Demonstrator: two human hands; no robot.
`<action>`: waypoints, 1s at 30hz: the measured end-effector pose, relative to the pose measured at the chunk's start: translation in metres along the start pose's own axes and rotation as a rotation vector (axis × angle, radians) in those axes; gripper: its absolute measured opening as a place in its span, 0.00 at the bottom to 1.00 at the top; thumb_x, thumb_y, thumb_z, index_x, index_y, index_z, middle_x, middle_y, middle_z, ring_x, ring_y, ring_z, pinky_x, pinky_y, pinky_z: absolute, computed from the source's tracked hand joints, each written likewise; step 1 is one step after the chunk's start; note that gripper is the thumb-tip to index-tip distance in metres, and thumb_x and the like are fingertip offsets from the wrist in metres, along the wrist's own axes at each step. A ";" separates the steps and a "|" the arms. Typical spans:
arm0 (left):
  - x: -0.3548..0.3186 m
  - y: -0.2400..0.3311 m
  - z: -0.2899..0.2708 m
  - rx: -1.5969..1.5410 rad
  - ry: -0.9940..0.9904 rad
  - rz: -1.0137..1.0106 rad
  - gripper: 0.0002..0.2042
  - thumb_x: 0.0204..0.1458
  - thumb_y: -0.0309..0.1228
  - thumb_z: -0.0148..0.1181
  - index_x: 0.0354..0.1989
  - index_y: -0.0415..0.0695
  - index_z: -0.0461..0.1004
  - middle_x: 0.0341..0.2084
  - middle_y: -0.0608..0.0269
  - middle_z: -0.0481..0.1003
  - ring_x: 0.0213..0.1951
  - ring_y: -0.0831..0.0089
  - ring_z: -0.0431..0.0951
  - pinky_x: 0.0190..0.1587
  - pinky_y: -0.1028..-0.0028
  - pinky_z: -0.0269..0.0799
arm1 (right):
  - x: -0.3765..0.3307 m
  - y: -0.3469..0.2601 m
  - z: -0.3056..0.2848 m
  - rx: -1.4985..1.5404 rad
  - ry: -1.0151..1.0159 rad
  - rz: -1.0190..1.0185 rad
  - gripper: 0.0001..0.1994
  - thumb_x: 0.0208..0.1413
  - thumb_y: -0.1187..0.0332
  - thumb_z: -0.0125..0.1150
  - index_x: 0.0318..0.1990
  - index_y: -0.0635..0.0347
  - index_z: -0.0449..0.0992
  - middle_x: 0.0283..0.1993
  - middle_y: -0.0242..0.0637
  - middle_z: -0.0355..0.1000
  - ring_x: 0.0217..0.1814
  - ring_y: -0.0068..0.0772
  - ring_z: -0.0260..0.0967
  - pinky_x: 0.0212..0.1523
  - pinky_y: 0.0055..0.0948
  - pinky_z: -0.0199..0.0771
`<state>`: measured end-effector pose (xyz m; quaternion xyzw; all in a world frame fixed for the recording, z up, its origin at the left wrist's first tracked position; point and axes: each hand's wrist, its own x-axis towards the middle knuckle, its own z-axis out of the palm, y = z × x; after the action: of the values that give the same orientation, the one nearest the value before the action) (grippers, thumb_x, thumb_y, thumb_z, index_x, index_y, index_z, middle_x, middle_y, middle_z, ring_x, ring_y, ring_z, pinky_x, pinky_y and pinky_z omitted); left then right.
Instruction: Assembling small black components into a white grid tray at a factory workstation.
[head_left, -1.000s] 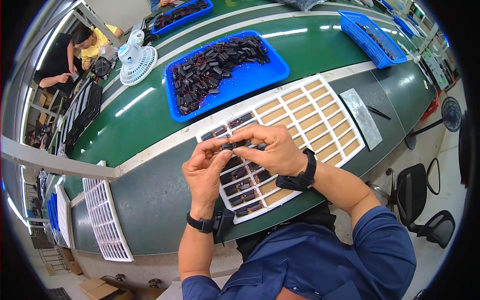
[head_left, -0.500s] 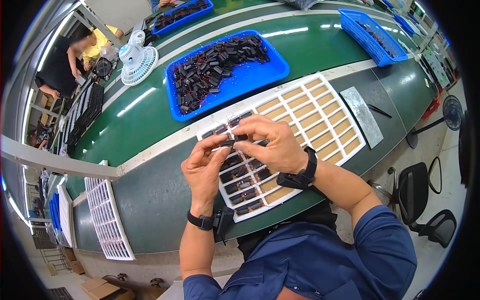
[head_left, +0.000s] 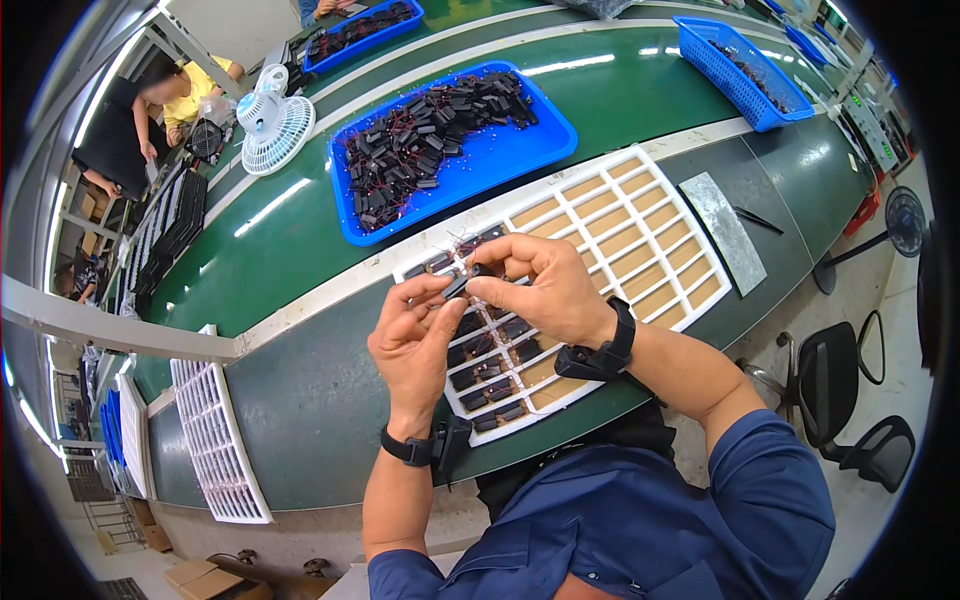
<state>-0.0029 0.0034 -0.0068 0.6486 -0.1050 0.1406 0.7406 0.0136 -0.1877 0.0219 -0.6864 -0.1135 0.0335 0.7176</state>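
My left hand pinches a small black rectangular block between thumb and fingertips. Just beside it, the thumb and fingers of my right hand close on another small black block, partly hidden by the fingers. Both hands are over a white grid tray. Its left part holds several black blocks with thin wires, while brown backing shows through the cells on the right. Beyond the tray, a blue tray carries a heap of similar black blocks with red wires.
A grey plate and black tweezers lie right of the grid tray. Farther back stand a blue basket and a white fan. Another white grid tray rests at left, near a metal post. Two people work at far left.
My left hand has shifted slightly right, and the block in its fingertips is now tilted. My right hand has hardly moved.
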 end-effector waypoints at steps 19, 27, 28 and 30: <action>0.000 0.008 0.002 0.010 -0.029 -0.147 0.15 0.53 0.15 0.68 0.16 0.33 0.70 0.46 0.57 0.79 0.42 0.77 0.80 0.42 0.81 0.79 | 0.000 0.007 0.003 0.032 -0.011 -0.131 0.16 0.57 0.75 0.69 0.53 0.69 0.78 0.36 0.31 0.81 0.38 0.13 0.76 0.41 0.17 0.76; 0.001 0.006 0.001 0.033 -0.023 -0.108 0.16 0.53 0.15 0.68 0.15 0.33 0.69 0.45 0.57 0.79 0.40 0.79 0.80 0.41 0.82 0.78 | -0.001 0.000 0.002 0.024 -0.103 -0.007 0.15 0.60 0.74 0.66 0.54 0.69 0.78 0.35 0.29 0.80 0.33 0.12 0.71 0.37 0.17 0.73; 0.001 0.007 0.001 0.031 -0.028 -0.103 0.16 0.53 0.15 0.68 0.16 0.33 0.70 0.45 0.57 0.79 0.40 0.79 0.80 0.41 0.82 0.78 | 0.000 0.002 0.003 0.013 -0.118 -0.008 0.15 0.61 0.73 0.66 0.54 0.68 0.78 0.35 0.29 0.80 0.33 0.11 0.71 0.37 0.17 0.72; 0.001 0.008 0.001 0.026 -0.038 -0.093 0.15 0.53 0.15 0.68 0.16 0.33 0.71 0.45 0.57 0.79 0.40 0.79 0.80 0.41 0.82 0.78 | 0.000 0.007 0.004 -0.045 -0.107 -0.080 0.15 0.62 0.74 0.65 0.55 0.69 0.78 0.36 0.29 0.80 0.34 0.11 0.71 0.38 0.17 0.72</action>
<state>-0.0048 0.0038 0.0009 0.6649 -0.0867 0.0951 0.7357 0.0139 -0.1834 0.0154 -0.6945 -0.1797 0.0387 0.6956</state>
